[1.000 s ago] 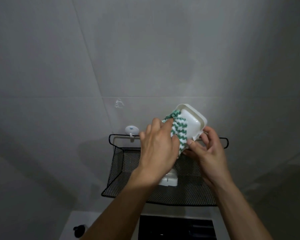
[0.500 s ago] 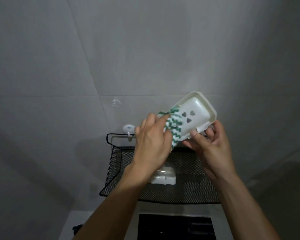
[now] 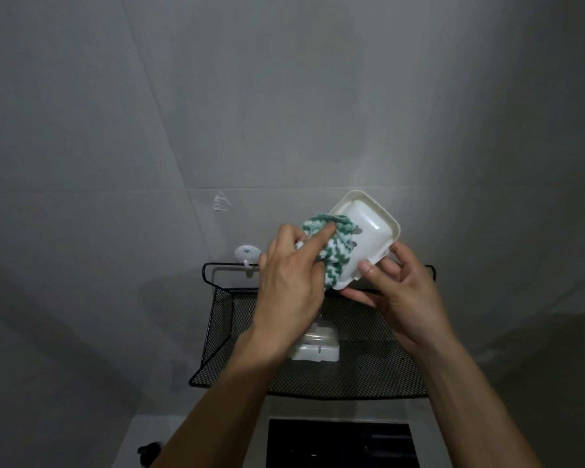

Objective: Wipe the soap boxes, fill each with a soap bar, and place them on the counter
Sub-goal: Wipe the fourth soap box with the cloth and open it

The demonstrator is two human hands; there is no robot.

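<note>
A white soap box (image 3: 368, 228) is held up, tilted, in front of the wall. My right hand (image 3: 395, 292) grips its lower right edge with thumb and fingers. My left hand (image 3: 291, 285) holds a green-and-white cloth (image 3: 331, 248) and presses it into the box's hollow with the index finger. The cloth covers part of the box's drain holes. A second white soap box (image 3: 318, 347) lies on the black mesh shelf (image 3: 368, 373) below, partly hidden by my left wrist.
The mesh shelf hangs on the grey tiled wall, next to a white round hook (image 3: 247, 255). Below lie a pale counter (image 3: 142, 430), a black panel (image 3: 338, 444) and a small dark object (image 3: 147, 449) at the counter's left.
The cloth has slid further up into the box's hollow and now covers more of the drain holes. My right hand has turned the box slightly.
</note>
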